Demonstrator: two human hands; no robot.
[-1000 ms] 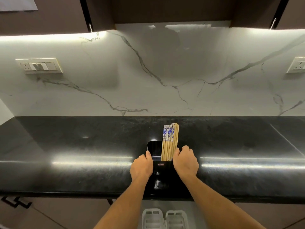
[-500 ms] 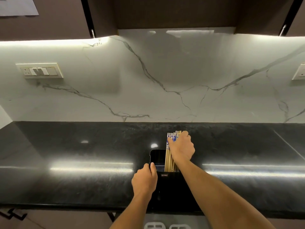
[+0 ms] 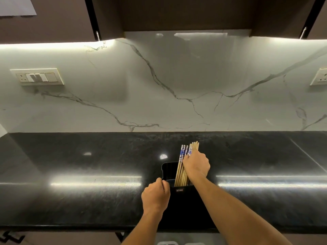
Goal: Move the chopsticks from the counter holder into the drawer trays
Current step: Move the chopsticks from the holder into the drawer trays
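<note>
A black holder (image 3: 180, 200) stands on the black counter near its front edge. Several wooden chopsticks (image 3: 182, 171), some with blue and white tops, stick up out of its right side. My right hand (image 3: 196, 165) is wrapped around the upper part of the bundle, its fingers among the tops. My left hand (image 3: 155, 197) pinches the holder's left rim. The lower ends of the chopsticks are hidden inside the holder.
The glossy black counter (image 3: 88, 191) runs the full width, backed by a white marble wall. Switch plates sit at the left (image 3: 37, 76) and right (image 3: 320, 76) of the wall. Dark cabinets hang overhead. White drawer trays (image 3: 178, 243) peek out below the counter edge.
My right hand went from the holder's right rim up to the chopstick tops and closed on the bundle. My left hand stayed on the left rim. The view tilted up a little.
</note>
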